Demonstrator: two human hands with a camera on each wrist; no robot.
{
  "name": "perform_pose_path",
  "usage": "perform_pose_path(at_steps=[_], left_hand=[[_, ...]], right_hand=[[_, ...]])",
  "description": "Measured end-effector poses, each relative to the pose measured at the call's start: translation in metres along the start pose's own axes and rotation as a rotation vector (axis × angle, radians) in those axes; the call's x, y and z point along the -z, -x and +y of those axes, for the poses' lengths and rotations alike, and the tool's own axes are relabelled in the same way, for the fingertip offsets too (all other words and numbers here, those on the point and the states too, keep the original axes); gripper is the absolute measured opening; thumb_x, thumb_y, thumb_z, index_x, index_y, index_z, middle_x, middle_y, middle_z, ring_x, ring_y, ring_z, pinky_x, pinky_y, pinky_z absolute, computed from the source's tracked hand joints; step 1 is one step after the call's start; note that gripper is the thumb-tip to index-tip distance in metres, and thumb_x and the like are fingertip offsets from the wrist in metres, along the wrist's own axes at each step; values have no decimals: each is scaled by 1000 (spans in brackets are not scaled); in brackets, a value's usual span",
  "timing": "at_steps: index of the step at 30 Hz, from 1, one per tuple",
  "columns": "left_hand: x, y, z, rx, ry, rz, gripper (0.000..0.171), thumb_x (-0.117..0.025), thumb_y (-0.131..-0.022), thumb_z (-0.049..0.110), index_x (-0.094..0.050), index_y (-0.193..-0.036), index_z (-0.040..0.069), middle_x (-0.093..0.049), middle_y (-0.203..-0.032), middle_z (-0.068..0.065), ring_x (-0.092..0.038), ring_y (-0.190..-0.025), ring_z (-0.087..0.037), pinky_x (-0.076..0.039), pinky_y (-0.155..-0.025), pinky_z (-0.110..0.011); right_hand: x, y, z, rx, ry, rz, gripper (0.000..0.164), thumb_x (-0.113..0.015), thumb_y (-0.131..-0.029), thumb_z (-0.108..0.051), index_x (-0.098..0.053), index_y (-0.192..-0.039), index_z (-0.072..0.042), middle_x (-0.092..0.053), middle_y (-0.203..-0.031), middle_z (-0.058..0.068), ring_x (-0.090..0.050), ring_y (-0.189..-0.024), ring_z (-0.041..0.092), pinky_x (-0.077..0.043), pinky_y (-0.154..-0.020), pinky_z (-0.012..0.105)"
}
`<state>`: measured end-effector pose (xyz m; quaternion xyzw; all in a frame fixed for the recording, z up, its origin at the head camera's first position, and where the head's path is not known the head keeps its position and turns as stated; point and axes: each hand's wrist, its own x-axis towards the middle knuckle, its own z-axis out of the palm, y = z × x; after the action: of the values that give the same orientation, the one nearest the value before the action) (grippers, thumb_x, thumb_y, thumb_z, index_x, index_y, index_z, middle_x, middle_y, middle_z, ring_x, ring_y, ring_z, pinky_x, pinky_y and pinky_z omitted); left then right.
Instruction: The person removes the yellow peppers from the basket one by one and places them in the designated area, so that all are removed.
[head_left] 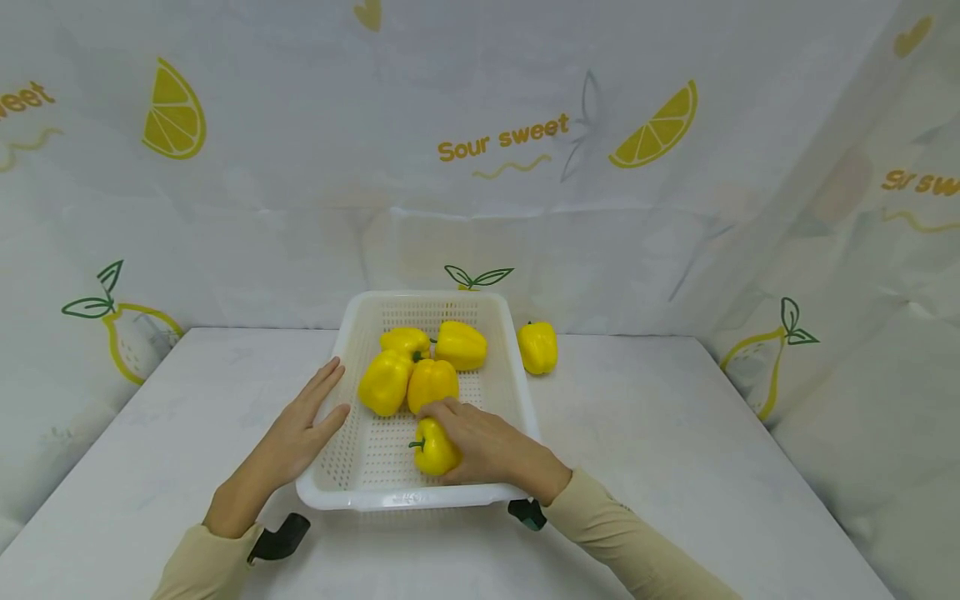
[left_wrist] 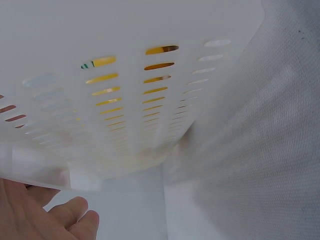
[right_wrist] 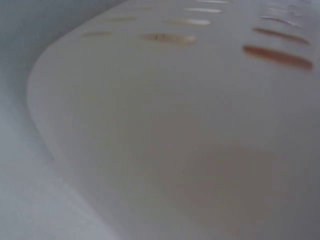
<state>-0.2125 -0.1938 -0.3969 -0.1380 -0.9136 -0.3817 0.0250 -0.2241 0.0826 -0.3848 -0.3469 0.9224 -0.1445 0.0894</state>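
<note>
A white perforated plastic basket [head_left: 420, 497] stands on the table, with several yellow bell peppers grouped in its middle and far part, one of them a bell pepper [head_left: 461, 345] at the far right. Near the basket's front, my right hand [head_left: 483, 442] grips another yellow bell pepper [head_left: 435, 450], its green stem facing left. My left hand [head_left: 303, 425] lies along the left rim with fingers extended and the thumb over the edge. In the left wrist view, the fingers of the left hand [left_wrist: 55, 215] show beside the basket wall [left_wrist: 135, 25]. The right wrist view shows only the basket's outside [right_wrist: 125, 125].
One more yellow bell pepper [head_left: 537, 348] lies on the table [head_left: 637, 433], just outside the basket's far right side. A white cloth with lemon prints [head_left: 525, 242] hangs behind the table and at both sides. Dark wrist devices [head_left: 280, 537] sit under the sleeves.
</note>
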Motion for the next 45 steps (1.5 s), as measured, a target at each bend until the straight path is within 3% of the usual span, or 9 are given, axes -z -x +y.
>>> perform_pose_path(at_steps=[14,22,39,45], left_hand=[[0,1,0,4,-4,0,63,-47,-104,30,-25,-156,2,-13,-167,-16,-15,-151,-46,-19,-115,-70],[0,1,-1,7,-5,-4,64,-47,-104,30,-24,-156,2,-12,-167,-16,-15,-151,-46,-19,-115,-71],[0,1,-1,-11,21,2,64,-48,-104,29,-24,-156,1,-11,-167,-15,-13,-152,-46,-18,-116,-70],[-1,1,0,-7,12,0,64,-48,-104,30,-24,-156,2,-12,-167,-15,-14,-151,-46,-18,-115,-71]], right_hand=[[-3,-3,2,-19,5,-63,73,-83,-80,-38,-47,-142,-21,-58,-133,0,-56,-112,13,-52,-100,34],[-1,-2,1,26,8,32,74,-81,-80,-32,-45,-143,-20,-58,-130,1,-57,-107,13,-53,-94,31],[3,2,-3,19,-72,145,83,-76,-79,-54,-41,-147,-20,-56,-138,1,-60,-109,14,-53,-97,33],[5,3,-2,40,-85,187,84,-77,-80,-55,-42,-146,-18,-55,-136,-1,-60,-108,13,-54,-98,32]])
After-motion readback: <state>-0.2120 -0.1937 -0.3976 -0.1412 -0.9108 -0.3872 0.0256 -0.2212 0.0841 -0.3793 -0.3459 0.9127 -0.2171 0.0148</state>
